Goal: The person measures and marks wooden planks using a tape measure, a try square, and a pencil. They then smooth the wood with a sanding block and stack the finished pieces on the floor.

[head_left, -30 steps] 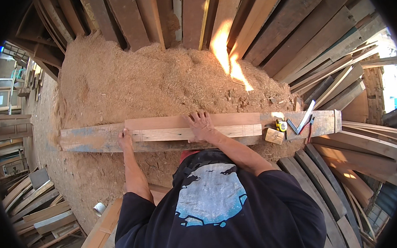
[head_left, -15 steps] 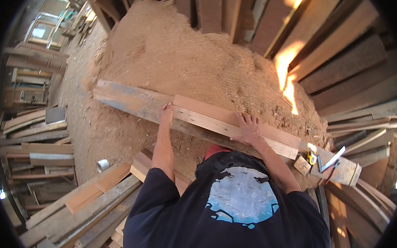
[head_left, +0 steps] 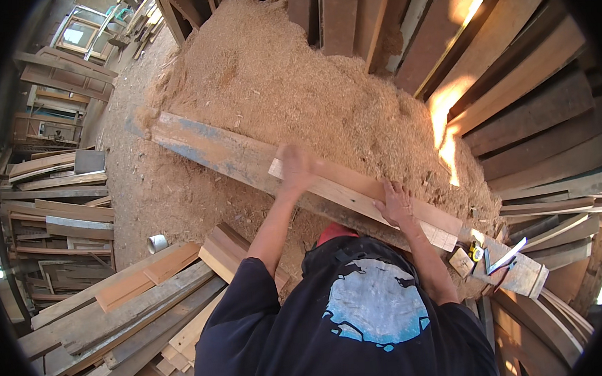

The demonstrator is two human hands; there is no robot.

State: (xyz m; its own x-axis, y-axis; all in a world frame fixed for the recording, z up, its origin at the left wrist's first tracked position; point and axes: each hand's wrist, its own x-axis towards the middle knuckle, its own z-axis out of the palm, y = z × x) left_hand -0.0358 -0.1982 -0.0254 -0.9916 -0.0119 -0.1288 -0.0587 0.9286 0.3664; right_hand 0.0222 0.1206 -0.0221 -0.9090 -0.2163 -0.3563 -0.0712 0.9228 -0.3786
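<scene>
A pale squared length of timber lies along a long, dusty plank that slopes from upper left to lower right. My left hand is over the timber's left end, smeared by motion, so its fingers do not show clearly. Farther right, my right hand lies on the timber with its fingers stretched out over the top. Pencil-like marks show near the timber's right end. Beyond that end, a yellow tape measure and a small wood block rest by a try square with a pale blade.
A large heap of sawdust spreads behind the plank. Boards lean at the right, and stacked timber lies at the lower left. A white cup-like cylinder is on the ground at the left.
My left hand has shifted from the timber's left end edge to over its top, moving right. My right hand stays on the timber, its fingers less spread. The view has shifted slightly.
</scene>
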